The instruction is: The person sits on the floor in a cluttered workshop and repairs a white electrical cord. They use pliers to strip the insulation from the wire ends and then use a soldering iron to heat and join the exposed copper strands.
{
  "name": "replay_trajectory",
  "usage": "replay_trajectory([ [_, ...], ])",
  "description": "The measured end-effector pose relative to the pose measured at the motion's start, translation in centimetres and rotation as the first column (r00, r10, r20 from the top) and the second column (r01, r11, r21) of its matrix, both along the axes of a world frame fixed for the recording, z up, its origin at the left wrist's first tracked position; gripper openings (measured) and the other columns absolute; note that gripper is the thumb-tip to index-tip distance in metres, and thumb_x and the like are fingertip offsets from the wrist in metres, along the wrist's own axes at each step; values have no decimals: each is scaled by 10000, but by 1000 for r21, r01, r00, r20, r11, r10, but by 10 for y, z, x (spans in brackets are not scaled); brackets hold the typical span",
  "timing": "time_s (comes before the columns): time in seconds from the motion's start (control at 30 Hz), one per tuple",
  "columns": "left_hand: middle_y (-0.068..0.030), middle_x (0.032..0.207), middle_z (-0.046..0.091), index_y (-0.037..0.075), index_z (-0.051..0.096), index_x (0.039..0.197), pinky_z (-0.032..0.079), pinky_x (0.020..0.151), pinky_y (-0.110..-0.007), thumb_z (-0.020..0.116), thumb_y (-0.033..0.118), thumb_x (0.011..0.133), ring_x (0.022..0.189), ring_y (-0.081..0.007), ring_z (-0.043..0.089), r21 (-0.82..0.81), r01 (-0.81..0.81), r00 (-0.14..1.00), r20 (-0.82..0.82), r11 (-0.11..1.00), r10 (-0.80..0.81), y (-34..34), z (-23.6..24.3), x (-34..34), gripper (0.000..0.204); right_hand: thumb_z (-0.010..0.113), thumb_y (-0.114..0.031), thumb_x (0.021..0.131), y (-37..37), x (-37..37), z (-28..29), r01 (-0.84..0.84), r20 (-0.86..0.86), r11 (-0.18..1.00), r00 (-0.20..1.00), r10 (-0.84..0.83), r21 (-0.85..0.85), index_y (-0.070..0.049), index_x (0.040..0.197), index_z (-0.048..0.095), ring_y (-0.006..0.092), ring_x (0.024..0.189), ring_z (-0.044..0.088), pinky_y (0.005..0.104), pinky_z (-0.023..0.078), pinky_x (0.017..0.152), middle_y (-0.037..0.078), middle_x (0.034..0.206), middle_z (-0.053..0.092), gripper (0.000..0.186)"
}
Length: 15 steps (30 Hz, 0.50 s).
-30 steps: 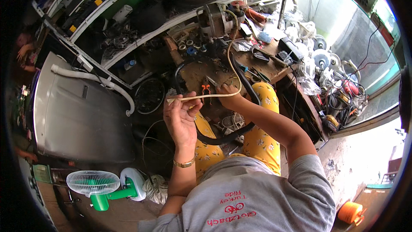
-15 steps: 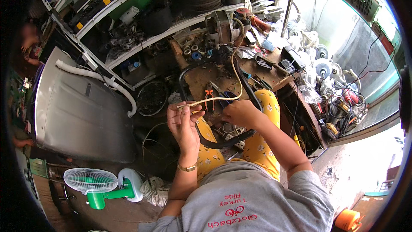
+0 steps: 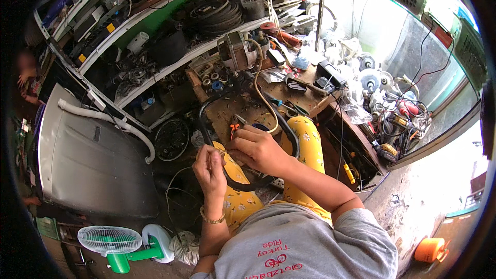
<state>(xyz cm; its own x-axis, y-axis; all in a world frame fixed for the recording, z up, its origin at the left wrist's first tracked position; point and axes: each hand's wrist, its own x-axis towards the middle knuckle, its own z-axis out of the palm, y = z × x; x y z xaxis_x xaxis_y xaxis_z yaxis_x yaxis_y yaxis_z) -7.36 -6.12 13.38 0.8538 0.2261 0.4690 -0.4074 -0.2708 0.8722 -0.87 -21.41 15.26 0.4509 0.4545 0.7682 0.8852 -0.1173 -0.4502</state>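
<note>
A cream cable (image 3: 258, 82) runs from a motor (image 3: 236, 54) on the low wooden bench and curves down toward my lap. Its end is pinched in the fingers of my left hand (image 3: 210, 169). My right hand (image 3: 262, 150) closes on the same stretch from the other side, fingertips nearly meeting the left ones. How the cable end looks between them is mostly hidden. A black rounded frame (image 3: 204, 116) lies over my knees and the bench edge. Just beyond my right hand are orange-handled pliers (image 3: 234, 127), partly covered.
A metal shelf (image 3: 199, 46) with coiled belts and parts stands beyond the bench. On the left are a grey metal panel (image 3: 98, 160) with a white hose and a green-white fan (image 3: 111, 243). Heaped motor parts (image 3: 380, 85) fill the right side; an orange container (image 3: 430, 249) sits lower right.
My right hand has moved left from near the pliers to the cable end at my left hand. My left hand has lowered slightly and closed. The view has shifted.
</note>
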Motion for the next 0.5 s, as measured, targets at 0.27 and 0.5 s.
replay_trajectory([
  [0.27, -23, 734, 488, 15, 501, 844, 387, 646, -239, 518, 151, 954, 713, -93, 456, -77, -3, 999, -52, 997, -1, -10, -9, 3, 176, 639, -52, 852, 3, -6, -6, -31, -565, 969, 808, 168, 245, 11, 874, 590, 122, 701, 553, 262, 448, 643, 62, 782, 597, 82],
  [0.5, 20, 671, 437, 18, 525, 863, 322, 546, -208, 465, 229, 977, 613, -47, 391, -144, 147, 986, -54, 979, -156, -27, 5, 8, 247, 555, -98, 929, 7, -13, 5, -9, -733, 861, 521, 438, 508, 13, 916, 550, 67, 627, 517, 228, 434, 557, 19, 717, 584, 112],
])
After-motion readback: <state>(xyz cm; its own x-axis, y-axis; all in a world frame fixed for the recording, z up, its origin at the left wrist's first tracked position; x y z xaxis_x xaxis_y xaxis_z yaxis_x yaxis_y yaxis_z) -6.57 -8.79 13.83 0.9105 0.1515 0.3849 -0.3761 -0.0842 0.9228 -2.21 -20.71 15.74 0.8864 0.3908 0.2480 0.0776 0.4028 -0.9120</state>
